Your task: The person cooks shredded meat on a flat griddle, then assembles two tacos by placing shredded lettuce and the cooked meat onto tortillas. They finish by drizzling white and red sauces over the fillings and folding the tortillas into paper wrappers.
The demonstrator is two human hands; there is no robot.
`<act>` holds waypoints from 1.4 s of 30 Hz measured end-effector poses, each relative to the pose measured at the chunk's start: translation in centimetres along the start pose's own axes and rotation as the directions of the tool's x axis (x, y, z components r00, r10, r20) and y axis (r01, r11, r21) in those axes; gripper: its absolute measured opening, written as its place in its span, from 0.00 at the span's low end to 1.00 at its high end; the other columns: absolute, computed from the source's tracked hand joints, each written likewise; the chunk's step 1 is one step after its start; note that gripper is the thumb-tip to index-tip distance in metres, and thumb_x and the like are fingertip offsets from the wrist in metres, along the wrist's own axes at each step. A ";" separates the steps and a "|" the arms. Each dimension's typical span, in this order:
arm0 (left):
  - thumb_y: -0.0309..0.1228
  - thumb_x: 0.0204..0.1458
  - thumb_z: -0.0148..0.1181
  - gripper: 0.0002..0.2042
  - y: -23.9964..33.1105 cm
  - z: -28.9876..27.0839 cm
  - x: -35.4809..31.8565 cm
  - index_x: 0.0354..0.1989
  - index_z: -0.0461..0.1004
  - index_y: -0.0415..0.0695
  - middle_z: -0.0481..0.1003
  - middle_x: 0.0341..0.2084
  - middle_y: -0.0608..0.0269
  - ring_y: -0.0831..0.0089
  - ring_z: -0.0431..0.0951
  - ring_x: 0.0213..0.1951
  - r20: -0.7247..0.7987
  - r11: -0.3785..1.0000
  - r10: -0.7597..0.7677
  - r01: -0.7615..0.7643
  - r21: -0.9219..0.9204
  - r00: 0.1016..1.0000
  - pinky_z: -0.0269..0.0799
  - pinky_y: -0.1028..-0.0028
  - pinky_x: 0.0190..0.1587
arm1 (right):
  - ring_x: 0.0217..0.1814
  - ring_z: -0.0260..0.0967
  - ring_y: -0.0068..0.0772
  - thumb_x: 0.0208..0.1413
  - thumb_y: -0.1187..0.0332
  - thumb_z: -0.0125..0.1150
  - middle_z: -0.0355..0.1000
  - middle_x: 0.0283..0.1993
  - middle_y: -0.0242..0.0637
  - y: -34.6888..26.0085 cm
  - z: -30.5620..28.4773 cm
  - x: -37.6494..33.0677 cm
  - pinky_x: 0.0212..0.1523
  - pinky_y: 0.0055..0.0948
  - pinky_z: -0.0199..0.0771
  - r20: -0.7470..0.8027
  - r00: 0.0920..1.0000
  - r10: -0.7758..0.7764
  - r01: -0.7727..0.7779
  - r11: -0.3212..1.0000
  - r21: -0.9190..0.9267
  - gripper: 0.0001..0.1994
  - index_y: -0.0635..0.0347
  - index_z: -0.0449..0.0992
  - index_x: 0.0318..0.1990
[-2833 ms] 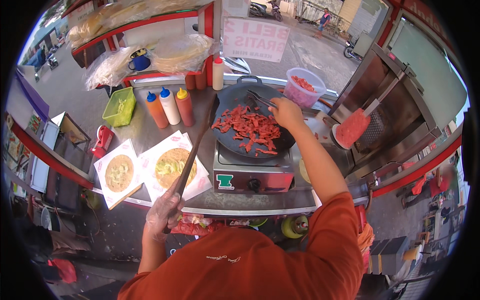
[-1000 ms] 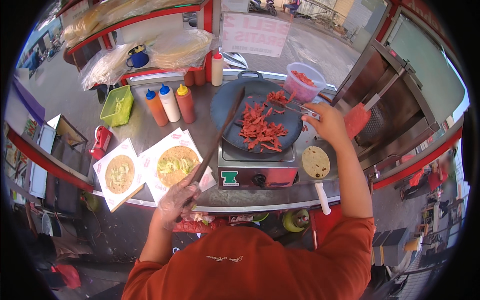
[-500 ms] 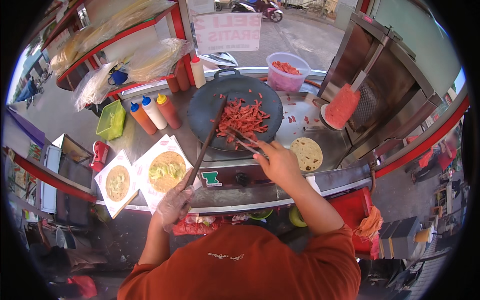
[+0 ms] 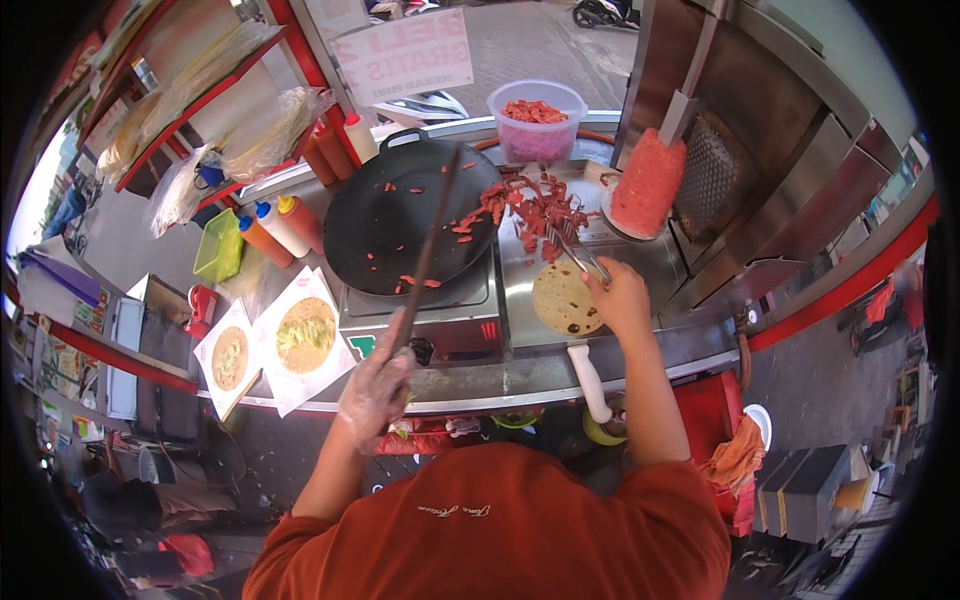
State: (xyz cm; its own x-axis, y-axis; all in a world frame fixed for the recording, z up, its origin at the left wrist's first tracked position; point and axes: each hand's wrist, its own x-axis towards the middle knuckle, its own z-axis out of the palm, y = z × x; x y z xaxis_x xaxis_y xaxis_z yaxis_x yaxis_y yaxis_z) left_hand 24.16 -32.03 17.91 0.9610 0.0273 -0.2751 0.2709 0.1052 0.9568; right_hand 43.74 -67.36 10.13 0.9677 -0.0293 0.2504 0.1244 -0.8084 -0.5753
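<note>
Gloved left hand [image 4: 378, 388] clasps a long dark tool [image 4: 429, 250] — bare right hand [image 4: 620, 297] grasps silver metal tongs [image 4: 580, 258], shredded red meat [image 4: 545, 208] at its eleven o'clock.

Green basket [image 4: 232, 258] near squeeze bottles [image 4: 281, 228], red-edged shelves [image 4: 204, 107], motorcycle [image 4: 604, 14] outside.

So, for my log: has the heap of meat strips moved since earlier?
Yes: the heap went right, from inside the pan to mostly beyond it.

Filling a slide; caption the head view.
Right hand holding tongs to meat by the pan, gloved left hand gripping a long tool.
</note>
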 end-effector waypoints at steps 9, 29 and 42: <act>0.34 0.63 0.55 0.40 -3.2 0.3 -9.1 0.84 0.47 0.49 0.65 0.26 0.76 0.84 0.58 0.16 -0.451 0.991 -0.115 0.074 -0.109 0.885 0.53 0.81 0.14 | 0.33 0.78 0.47 0.63 0.58 0.69 0.76 0.37 0.40 -11.7 0.6 -6.9 0.34 0.44 0.77 -0.061 0.891 -0.450 0.445 0.841 0.307 0.20 0.54 0.80 0.59; 0.40 0.71 0.51 0.35 0.2 -2.3 -1.1 0.84 0.47 0.57 0.66 0.36 0.72 0.85 0.58 0.20 -0.141 0.973 -0.037 0.003 -0.233 0.989 0.56 0.83 0.19 | 0.52 0.81 0.57 0.62 0.54 0.67 0.83 0.46 0.50 -17.5 3.7 15.1 0.52 0.53 0.78 0.275 0.876 -0.397 0.462 0.853 -0.241 0.19 0.55 0.84 0.54; 0.41 0.71 0.53 0.35 2.0 -12.5 -0.1 0.84 0.47 0.55 0.67 0.33 0.74 0.86 0.58 0.19 -0.070 0.987 -0.061 0.049 -0.155 0.996 0.55 0.83 0.19 | 0.48 0.79 0.55 0.66 0.59 0.65 0.79 0.47 0.50 -15.8 3.1 -3.0 0.48 0.51 0.77 -0.051 0.978 -0.200 0.204 0.975 0.087 0.21 0.59 0.78 0.61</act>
State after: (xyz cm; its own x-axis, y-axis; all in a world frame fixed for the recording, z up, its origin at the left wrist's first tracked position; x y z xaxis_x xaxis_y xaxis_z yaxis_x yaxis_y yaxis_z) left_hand 23.90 -19.43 18.72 0.9365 0.0908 -0.3386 0.3061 0.2589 0.9161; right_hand 39.54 -52.72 16.06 0.9107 0.1034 0.3998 0.3378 -0.7433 -0.5774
